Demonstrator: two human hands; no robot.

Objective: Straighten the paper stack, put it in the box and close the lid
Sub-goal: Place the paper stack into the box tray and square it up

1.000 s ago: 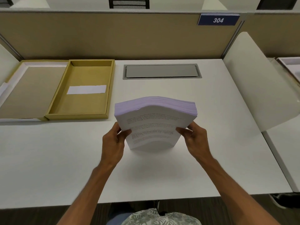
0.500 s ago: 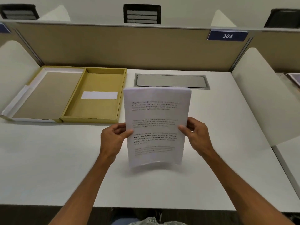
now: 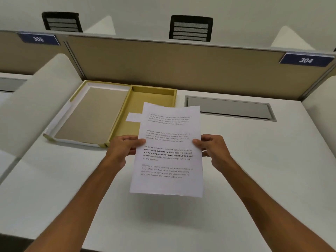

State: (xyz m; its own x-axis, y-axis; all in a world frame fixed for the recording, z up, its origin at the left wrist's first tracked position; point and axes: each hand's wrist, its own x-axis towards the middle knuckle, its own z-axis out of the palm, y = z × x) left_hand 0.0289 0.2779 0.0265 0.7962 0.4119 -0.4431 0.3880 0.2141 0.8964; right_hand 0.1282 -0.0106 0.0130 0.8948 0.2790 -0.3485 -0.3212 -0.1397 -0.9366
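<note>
I hold the paper stack (image 3: 169,160) upright above the white desk, its printed top sheet facing me. My left hand (image 3: 123,148) grips its left edge and my right hand (image 3: 214,150) grips its right edge, both at mid height. The stack's bottom edge hangs above the desk. Behind it to the left lies the open yellow box (image 3: 154,95), with a white label partly hidden by the paper. The lid (image 3: 91,115) lies flat, hinged open to the box's left, showing a grey-brown lining.
A grey cable hatch (image 3: 231,109) is set into the desk at the back right. A tan partition (image 3: 163,64) closes the back, with a sign 304. White curved side dividers (image 3: 36,110) stand left and right. Black chair backs show beyond.
The stack went from lying bent and low over the desk to upright, then shifted left toward the box. My view tilted up and to the left.
</note>
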